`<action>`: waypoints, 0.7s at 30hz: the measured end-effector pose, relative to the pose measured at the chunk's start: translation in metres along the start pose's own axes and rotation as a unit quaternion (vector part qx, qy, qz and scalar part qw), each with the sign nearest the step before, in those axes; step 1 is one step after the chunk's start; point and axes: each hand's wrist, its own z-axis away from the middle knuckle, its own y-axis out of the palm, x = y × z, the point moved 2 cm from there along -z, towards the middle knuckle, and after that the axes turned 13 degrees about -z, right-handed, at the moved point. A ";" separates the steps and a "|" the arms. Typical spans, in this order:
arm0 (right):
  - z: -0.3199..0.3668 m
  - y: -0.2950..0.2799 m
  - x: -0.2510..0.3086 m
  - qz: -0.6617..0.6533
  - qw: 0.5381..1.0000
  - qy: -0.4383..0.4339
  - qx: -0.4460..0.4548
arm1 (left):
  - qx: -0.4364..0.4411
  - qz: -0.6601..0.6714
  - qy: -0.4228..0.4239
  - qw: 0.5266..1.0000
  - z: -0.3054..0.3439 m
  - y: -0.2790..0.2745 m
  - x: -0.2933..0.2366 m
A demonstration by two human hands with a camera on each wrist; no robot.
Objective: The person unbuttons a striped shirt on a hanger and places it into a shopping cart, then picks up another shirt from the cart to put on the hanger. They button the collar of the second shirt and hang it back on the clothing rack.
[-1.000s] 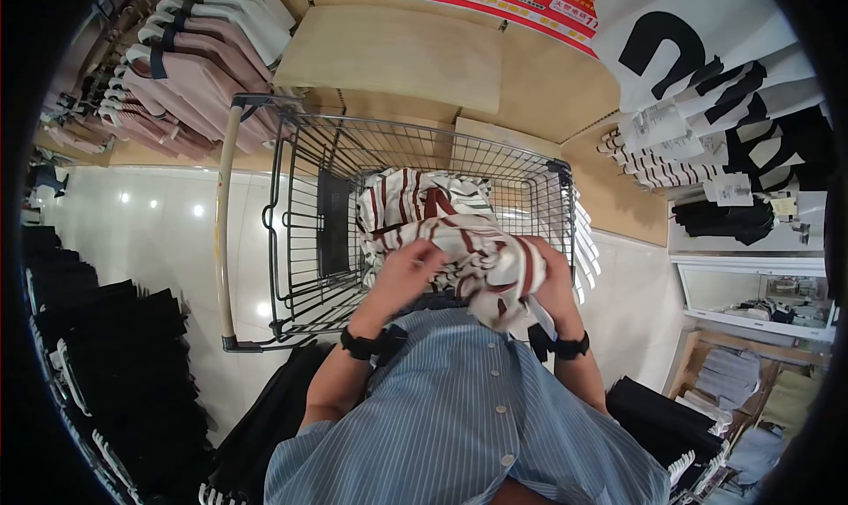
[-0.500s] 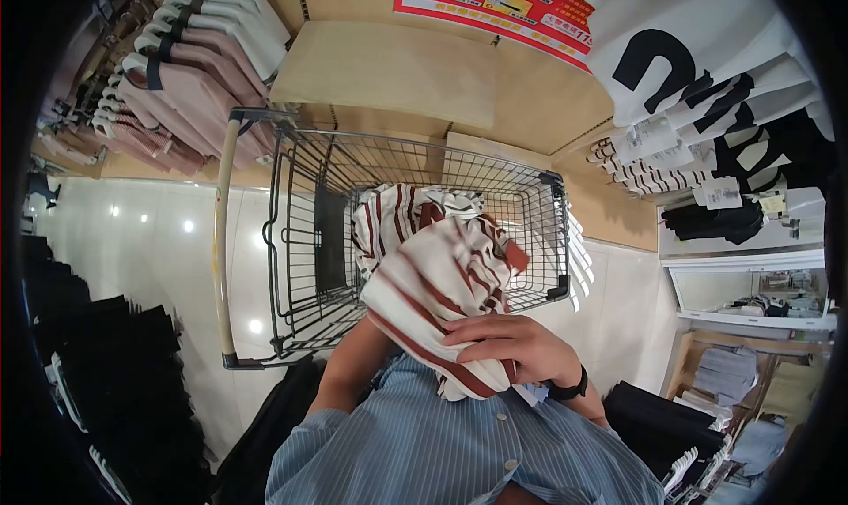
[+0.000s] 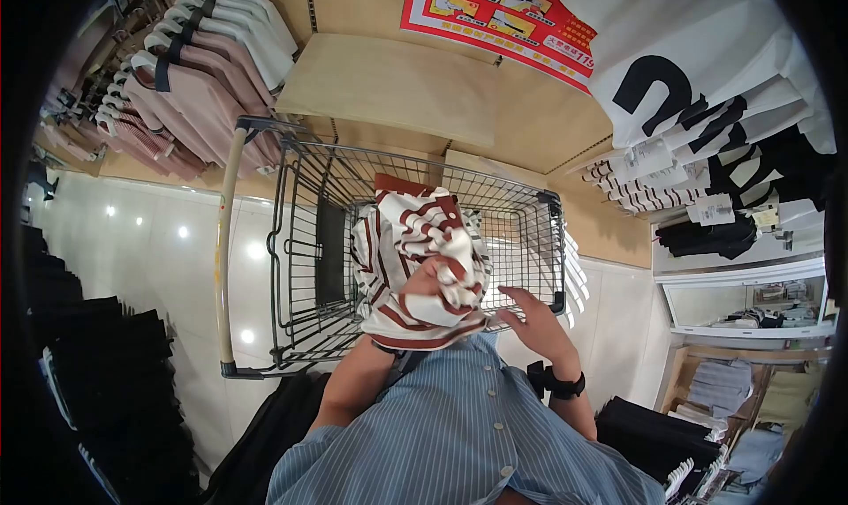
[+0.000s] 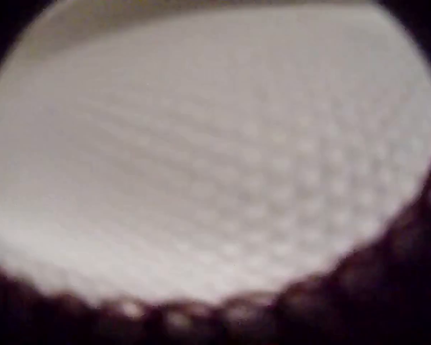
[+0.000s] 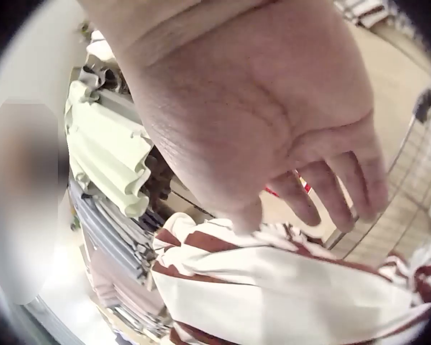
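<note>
A white garment with brown-red stripes (image 3: 415,315) hangs bunched over the near side of the shopping cart (image 3: 305,335) in the head view. The left hand (image 3: 424,278) grips it from within its folds, which hide the wrist and part of the fingers. Pale textured fabric (image 4: 215,158) fills the left wrist view. Just right of the garment, the right hand (image 3: 541,330) is held apart from it, fingers extended. In the right wrist view, that palm (image 5: 259,108) is above the striped cloth (image 5: 273,287). Another striped garment (image 3: 369,240) lies in the cart.
Pink and white tops (image 3: 190,94) hang at the upper left, printed white shirts (image 3: 698,64) at the upper right. Black clothes (image 3: 106,373) stand at the lower left, more black clothes (image 3: 654,430) at the lower right. A wooden shelf (image 3: 389,86) runs behind the cart.
The garment has turned, its dark red band now at the upper left. The right hand has let go and moved right; the left hand now shows among the folds.
</note>
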 end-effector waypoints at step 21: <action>-0.024 0.020 -0.008 -0.252 0.960 -0.120 -0.014 | -0.163 -0.073 -0.107 0.978 0.047 -0.041 -0.012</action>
